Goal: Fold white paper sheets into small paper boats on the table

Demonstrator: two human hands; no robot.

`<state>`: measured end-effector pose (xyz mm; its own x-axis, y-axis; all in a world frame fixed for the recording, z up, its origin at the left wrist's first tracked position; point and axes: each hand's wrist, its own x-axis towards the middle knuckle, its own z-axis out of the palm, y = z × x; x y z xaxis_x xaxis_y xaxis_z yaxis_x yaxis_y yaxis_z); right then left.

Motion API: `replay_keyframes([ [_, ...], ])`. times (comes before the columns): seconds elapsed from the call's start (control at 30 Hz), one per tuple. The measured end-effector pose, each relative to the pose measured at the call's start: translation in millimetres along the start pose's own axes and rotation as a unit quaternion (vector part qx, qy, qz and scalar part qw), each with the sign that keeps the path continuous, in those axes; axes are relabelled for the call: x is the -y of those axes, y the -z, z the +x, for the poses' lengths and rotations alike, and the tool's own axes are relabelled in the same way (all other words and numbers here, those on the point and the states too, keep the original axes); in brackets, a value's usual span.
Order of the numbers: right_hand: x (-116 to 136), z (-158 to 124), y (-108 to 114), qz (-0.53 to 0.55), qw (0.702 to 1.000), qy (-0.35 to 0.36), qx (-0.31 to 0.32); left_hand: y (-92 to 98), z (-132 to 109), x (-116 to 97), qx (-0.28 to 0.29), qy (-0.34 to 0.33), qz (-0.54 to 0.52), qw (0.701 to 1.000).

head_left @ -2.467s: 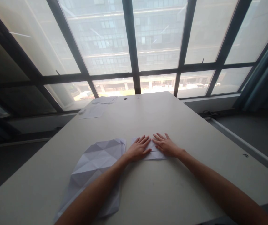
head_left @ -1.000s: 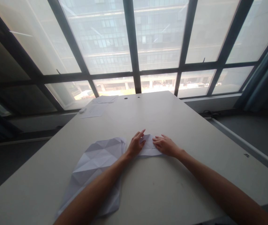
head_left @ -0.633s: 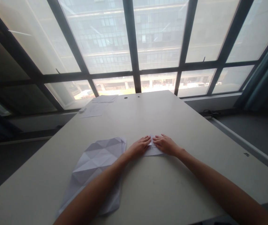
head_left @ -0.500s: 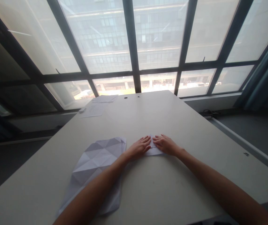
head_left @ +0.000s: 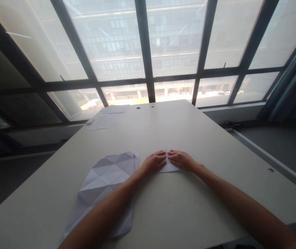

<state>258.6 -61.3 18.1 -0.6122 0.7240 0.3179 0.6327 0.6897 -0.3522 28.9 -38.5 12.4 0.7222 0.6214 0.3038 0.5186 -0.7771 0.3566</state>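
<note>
The small folded paper (head_left: pixel 169 168) is white and lies flat on the pale surface (head_left: pixel 168 214). A lot of it is hidden, because two hands are on top of it. The left hand (head_left: pixel 153 163) rests on the left part of the small folded paper. The right hand (head_left: pixel 182 160) rests on the right part. On both hands the fingers are stretched out over the paper, with only little gaps between them, and they are not curled around anything. The fingertips of the two hands come very near each other over the middle of the small folded paper. A bit of white shows between them, and a wider strip shows at the near edge.

To the left of the small folded paper, and nearer to the person, is a big creased sheet (head_left: pixel 111 173). It has lots of fold lines that make triangles. The left forearm (head_left: pixel 108 211) goes across it. Far past the small folded paper, off to the left, are some loose papers (head_left: pixel 115 109). Well beyond the small folded paper is a big window (head_left: pixel 173 41) with dark bars.
</note>
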Motion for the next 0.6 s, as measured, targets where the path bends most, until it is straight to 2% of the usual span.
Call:
replay_keyframes([
  [0.1,-1.0,0.2,-1.0,-0.010,1.000,-0.002,-0.013,1.8,0.0,-3.9,-0.022,0.016,0.053,0.998],
  [0.23,-1.1,0.3,-2.2,-0.025,0.999,-0.011,-0.034,5.4,-0.3,-9.9,-0.013,0.014,0.095,0.995],
  [0.6,5.4,-0.6,2.5,-0.019,0.999,-0.025,-0.029,5.3,2.6,-12.4,-0.010,-0.002,0.056,0.998],
])
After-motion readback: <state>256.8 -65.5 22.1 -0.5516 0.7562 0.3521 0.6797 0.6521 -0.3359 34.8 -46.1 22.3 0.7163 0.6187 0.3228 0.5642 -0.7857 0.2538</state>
